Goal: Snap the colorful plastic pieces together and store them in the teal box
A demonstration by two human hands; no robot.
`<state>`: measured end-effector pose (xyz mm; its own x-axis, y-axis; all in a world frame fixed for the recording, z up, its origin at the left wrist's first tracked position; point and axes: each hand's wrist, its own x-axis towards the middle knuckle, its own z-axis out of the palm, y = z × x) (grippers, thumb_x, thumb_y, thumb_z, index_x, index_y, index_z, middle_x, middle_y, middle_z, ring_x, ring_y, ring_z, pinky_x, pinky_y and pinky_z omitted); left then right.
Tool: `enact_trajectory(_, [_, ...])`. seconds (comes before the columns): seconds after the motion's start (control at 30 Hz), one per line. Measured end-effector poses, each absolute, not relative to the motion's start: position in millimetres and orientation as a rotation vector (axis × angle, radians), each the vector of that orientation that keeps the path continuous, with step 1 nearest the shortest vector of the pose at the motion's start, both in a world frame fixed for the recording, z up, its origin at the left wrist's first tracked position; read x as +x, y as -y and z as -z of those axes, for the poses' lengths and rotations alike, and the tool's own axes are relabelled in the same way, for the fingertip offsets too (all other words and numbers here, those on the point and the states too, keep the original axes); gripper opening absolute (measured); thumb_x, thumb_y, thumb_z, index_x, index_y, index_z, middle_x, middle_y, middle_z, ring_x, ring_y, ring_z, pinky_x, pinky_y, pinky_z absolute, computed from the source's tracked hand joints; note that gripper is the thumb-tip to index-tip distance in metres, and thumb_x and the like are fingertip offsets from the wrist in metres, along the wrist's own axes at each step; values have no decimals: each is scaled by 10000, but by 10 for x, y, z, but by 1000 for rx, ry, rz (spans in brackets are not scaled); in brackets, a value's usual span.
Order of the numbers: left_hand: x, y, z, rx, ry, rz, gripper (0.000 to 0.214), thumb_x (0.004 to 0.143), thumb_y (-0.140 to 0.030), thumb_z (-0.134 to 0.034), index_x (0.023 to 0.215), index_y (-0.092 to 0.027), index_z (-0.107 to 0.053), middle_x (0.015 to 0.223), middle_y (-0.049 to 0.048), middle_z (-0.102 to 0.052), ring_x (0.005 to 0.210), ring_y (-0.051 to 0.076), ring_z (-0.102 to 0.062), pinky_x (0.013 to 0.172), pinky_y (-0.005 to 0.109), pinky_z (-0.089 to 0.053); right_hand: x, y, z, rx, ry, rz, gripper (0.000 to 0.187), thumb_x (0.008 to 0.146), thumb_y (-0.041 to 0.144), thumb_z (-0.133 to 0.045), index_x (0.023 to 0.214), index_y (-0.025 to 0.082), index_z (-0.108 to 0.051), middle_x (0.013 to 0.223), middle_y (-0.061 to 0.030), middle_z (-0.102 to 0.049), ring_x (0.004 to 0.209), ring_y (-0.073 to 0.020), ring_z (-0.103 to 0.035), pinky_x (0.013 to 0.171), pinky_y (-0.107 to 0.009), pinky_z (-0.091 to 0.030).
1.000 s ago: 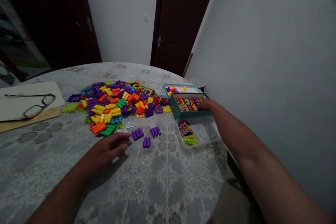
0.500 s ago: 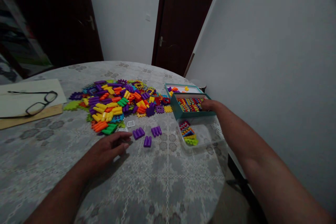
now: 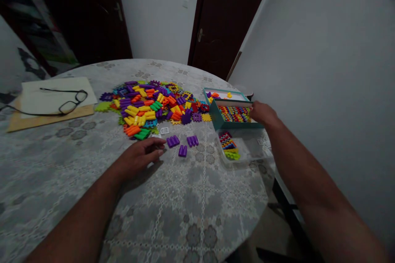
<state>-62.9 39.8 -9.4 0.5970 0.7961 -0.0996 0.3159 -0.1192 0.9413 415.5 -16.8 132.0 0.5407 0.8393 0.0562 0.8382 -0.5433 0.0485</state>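
My left hand point(image 3: 140, 157) lies flat on the lace tablecloth, fingers stretched out and empty. Its fingertips almost touch three loose purple blocks point(image 3: 183, 144). Beyond them sprawls a heap of coloured plastic building pieces point(image 3: 151, 107). My right hand point(image 3: 262, 114) reaches to the right end of a teal box point(image 3: 216, 117) filled with small coloured pieces; its fingers curl over the box's edge and are partly hidden. In front of the box sits a clear plastic tray point(image 3: 249, 148) holding a few stacked pieces.
A second teal tray point(image 3: 226, 93) lies behind the box. Black glasses point(image 3: 66, 104) rest on paper and a cardboard sheet at the far left. The round table point(image 3: 173, 213) ends near the wall on the right. Two dark doors stand behind.
The view has shifted, so everything sits further right and higher in the frame. Both hands keep their places relative to the blocks and the box.
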Motion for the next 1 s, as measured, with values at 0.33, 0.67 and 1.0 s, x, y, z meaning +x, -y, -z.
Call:
enact_trajectory(0.33, [-538, -284, 62, 1913, -952, -586, 417, 946, -471, -718, 1245, -188, -785, 1015, 98, -809, 893, 248, -736, 801, 360, -594, 2068, 938, -674, 2118, -2730, 340, 312, 1035, 210, -667, 1344, 229, -704, 1387, -144, -727, 1087, -278, -738, 931, -398, -596])
enact_trajectory(0.67, [-553, -300, 136, 1922, -831, -604, 472, 881, -311, -760, 1341, -210, -732, 1085, 81, -787, 862, 194, -682, 804, 344, -576, 1597, 600, -89, 2154, -2541, 306, 235, 1042, 118, -584, 1227, 163, -721, 1260, -164, -712, 1041, -255, -698, 908, -352, -565])
enact_trajectory(1.0, [-541, -263, 80, 2014, -774, -534, 399, 886, -282, -785, 1279, -215, -762, 1051, 54, -756, 893, 199, -687, 827, 336, -551, 1528, 615, 270, 2114, -3228, 565, 192, 943, 84, -577, 1015, 214, -698, 1037, -86, -729, 1006, -241, -700, 904, -351, -560])
